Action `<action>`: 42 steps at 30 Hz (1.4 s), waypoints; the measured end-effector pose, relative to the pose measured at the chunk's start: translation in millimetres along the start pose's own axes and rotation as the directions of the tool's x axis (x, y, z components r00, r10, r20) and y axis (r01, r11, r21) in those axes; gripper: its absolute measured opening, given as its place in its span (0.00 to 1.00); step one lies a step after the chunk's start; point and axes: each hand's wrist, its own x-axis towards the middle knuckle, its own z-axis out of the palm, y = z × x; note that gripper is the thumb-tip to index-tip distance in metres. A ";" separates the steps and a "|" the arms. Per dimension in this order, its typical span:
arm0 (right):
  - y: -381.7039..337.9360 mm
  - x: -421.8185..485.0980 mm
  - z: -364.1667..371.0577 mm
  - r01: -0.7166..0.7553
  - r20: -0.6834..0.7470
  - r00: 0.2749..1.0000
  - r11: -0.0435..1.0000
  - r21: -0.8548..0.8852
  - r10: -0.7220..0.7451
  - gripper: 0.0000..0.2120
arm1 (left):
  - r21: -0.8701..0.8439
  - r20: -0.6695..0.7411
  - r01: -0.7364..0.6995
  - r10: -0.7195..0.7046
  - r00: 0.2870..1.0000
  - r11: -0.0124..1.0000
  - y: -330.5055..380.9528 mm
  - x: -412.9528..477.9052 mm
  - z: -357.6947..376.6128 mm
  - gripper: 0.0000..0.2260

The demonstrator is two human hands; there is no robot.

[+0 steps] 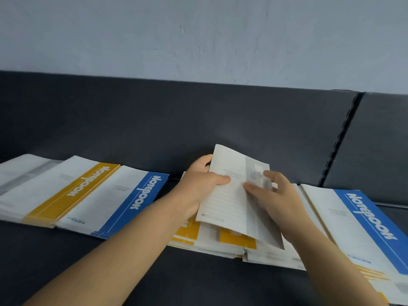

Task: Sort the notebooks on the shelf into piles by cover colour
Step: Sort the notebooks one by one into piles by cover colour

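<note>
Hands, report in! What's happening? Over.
Left hand and right hand grip grey notebook above mixed pile. Grey pile far left. Yellow pile, blue pile between.

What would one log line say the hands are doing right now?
hands: left hand and right hand hold grey notebook | place: above yellow-topped pile | sorted: grey pile, yellow pile, blue pile

Pale wall (198, 29), slotted black upright (340, 138)
</note>
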 end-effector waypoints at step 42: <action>-199.3 -43.1 405.9 0.272 0.235 0.958 0.262 -0.926 -0.165 0.25 | 0.979 0.161 -0.140 0.139 0.977 -0.151 -28.5 -0.9 -458.7 0.39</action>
